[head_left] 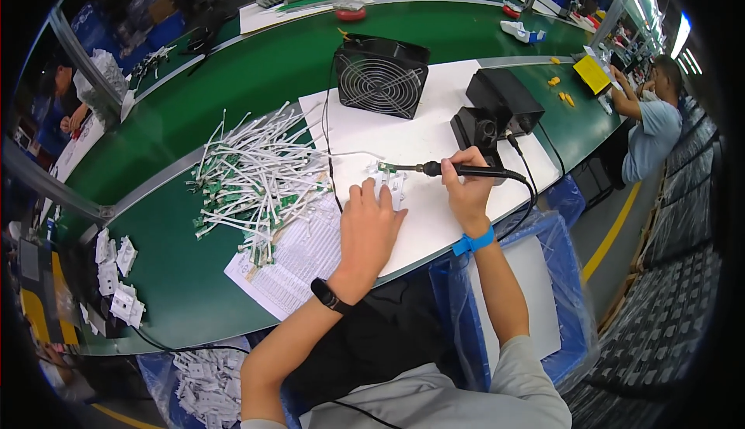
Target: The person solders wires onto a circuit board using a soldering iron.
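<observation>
My right hand (469, 194) grips a black soldering iron (490, 171) like a pen, a blue wrist strap below it. The iron points left, and its tip meets a small green circuit board (386, 166) with a white wire running off to the left. Under that board is a white plastic piece (397, 187). My left hand (369, 223) presses this piece against the white work sheet (423, 219), fingers bent over it and thumb out to the right. The fingertips partly cover the piece, so their exact grip is hidden.
A heap of white wires with green boards (260, 169) lies left, partly over a printed sheet (291, 262). Behind stand a black fan (382, 76), a black soldering station (504, 99) and an iron holder (475, 130). White plastic parts (124, 305) sit far left. Blue-lined bins (570, 305) flank me.
</observation>
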Demonstrator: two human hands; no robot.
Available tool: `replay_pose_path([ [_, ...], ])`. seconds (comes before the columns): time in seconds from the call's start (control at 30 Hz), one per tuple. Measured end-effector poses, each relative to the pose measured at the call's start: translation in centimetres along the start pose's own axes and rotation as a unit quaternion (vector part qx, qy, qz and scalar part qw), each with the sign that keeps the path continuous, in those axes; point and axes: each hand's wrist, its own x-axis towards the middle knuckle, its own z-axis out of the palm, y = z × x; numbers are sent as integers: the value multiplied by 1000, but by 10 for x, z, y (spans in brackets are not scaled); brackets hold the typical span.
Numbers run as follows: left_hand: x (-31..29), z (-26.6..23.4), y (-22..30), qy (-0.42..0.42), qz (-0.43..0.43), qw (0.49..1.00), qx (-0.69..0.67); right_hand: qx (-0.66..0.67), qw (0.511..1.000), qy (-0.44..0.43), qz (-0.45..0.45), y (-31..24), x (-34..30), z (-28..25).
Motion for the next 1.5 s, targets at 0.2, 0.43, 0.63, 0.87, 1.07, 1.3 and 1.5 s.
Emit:
replay_pose_path([
  [0.2,-13,7,0,7,12,999,36,-41,998,-35,14,-2,-1,4],
  [0.43,-14,7,0,7,2,1000,9,-38,998,-48,33,-4,-1,5],
  [0.63,-13,7,1,5,-2,1000,8,-30,997,-55,49,-6,-1,5],
  [0.87,-12,7,3,7,-5,1000,24,-52,997,-57,7,0,1,3],
  [1.07,-13,6,1,8,-5,999,32,-76,995,-69,-6,-6,-1,7],
  [1.3,-13,6,2,14,0,999,35,-56,995,-67,-47,-4,-4,9],
  [1.5,-12,5,4,23,0,999,29,-45,994,-67,-68,-8,-2,10],
])
